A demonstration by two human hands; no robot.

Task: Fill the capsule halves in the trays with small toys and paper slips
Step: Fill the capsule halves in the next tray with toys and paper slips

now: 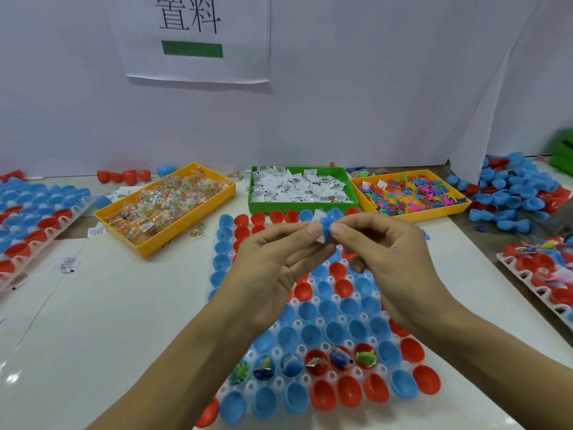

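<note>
Both hands are raised together above the white plastic tray (325, 346) of blue and red capsule halves, and a small blue rubbery toy (329, 225) is pinched between them with a white paper slip (319, 216) tucked against it. The left hand (273, 268) is curled, thumb and forefinger closed on the slip and toy; the right hand (381, 252) is likewise curled, its fingertips nipped onto the toy from the other side. The middle of the tray is hidden behind the hands and forearms, so the cups there cannot be judged. Near the front edge, a row of filled capsule halves (310, 363) is seen, each with a toy or slip inside, while the empty blue and red cups (322, 308) around them are left bare. Behind the tray, a green rectangular bin of white paper slips (299, 187) is set in the centre, flanked on the right by a yellow bin of flat multicoloured toy shapes (409, 192) and on the left by a long yellow bin of clear packets with coloured beads (167, 206), angled across the table. A loose heap of blue and red capsule shells (511, 193) is piled at far right, with another loaded tray (539, 274) just in front of it. A further tray of capsule halves (34, 212) is laid at far left, and a stray printed slip (68, 264) is lying on the white tabletop (124, 305). A paper sign with black characters and a green bar (192, 38) is fixed to the white wall behind.
</note>
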